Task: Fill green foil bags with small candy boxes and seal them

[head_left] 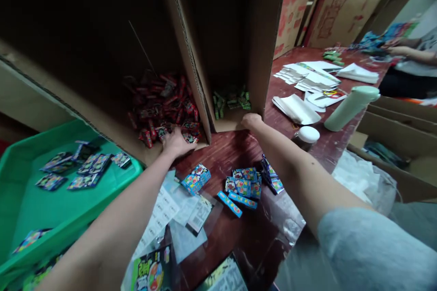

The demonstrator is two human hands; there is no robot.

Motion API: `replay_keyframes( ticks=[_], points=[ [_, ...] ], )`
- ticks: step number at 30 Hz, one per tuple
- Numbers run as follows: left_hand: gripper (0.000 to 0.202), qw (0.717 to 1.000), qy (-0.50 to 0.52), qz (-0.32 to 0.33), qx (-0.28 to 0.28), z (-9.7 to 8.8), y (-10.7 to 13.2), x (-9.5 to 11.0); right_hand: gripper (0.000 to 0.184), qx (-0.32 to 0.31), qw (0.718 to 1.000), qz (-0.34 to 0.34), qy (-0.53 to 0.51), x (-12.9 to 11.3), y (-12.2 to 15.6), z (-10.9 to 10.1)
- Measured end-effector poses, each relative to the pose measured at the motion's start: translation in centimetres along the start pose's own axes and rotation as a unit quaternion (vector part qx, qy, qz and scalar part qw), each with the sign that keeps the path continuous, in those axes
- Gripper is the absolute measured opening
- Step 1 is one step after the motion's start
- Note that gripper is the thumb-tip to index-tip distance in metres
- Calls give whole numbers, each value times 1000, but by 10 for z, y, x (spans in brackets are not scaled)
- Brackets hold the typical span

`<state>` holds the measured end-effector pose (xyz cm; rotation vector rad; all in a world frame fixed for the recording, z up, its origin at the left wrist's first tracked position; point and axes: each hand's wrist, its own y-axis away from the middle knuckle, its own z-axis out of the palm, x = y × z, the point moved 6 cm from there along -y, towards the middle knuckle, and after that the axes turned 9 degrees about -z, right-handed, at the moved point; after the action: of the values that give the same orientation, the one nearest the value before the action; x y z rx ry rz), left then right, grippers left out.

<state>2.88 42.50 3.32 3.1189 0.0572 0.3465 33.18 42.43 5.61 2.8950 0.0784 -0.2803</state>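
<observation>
My left hand reaches into the front of a cardboard box, its thumb apart from its fingers. It rests on a pile of small red packets; the fingertips are partly lost among them. My right hand is closed at the lower front corner of a narrower cardboard box, its fingers mostly hidden. Small green packets lie inside that box, just behind the hand. Between my arms on the table sit a blue patterned packet stack, several similar packets and two slim blue sticks.
A green tray with dark packets stands at left. Clear bags and label sheets cover the near table. At right are a pale green bottle, a white-lidded jar, scissors and paper stacks. Another person's arm shows beyond.
</observation>
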Motion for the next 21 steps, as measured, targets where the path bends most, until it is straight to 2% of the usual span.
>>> replay_keyframes(
  ticks=[1, 3, 6, 8, 9, 10, 11, 12, 13, 14, 16, 18, 19, 21],
  points=[
    [92, 1000, 0, 6, 26, -8, 8, 0, 39, 3, 1000, -2, -9, -1, -4, 0],
    [84, 996, 20, 58, 71, -25, 35, 4, 39, 9, 999, -14, -33, -2, -11, -2],
    [62, 978, 120, 149, 87, -46, 102, 16, 37, 7, 997, -41, -72, 1, -3, -7],
    [55, 972, 196, 129, 11, -45, 156, 24, 38, 24, 987, -88, -133, 6, 29, -9],
    [52, 966, 230, 100, -61, -36, 184, 29, 38, 33, 975, -127, -177, 9, 55, -9],
    [48, 949, 257, 75, -166, -22, 215, 38, 38, 53, 935, -205, -285, 8, 88, -8],
    [43, 925, 282, 49, -250, -8, 244, 46, 38, 35, 876, -283, -388, 7, 125, -3],
    [40, 904, 301, 23, -303, 5, 271, 55, 39, -16, 825, -339, -452, 8, 163, 10],
    [38, 886, 314, 4, -341, 17, 293, 64, 38, -54, 791, -373, -482, 11, 199, 25],
    [38, 877, 321, -11, -357, 29, 310, 72, 37, -86, 773, -384, -497, 18, 230, 43],
    [47, 883, 300, -20, -360, 49, 330, 84, 37, -120, 774, -353, -512, 36, 271, 84],
    [52, 909, 242, -3, -339, 64, 338, 92, 39, -131, 793, -309, -509, 54, 289, 120],
    [52, 926, 202, 17, -319, 69, 339, 95, 40, -130, 805, -298, -496, 60, 292, 133],
    [56, 956, 104, 65, -265, 73, 341, 101, 41, -104, 837, -309, -440, 65, 296, 145]
  ],
)
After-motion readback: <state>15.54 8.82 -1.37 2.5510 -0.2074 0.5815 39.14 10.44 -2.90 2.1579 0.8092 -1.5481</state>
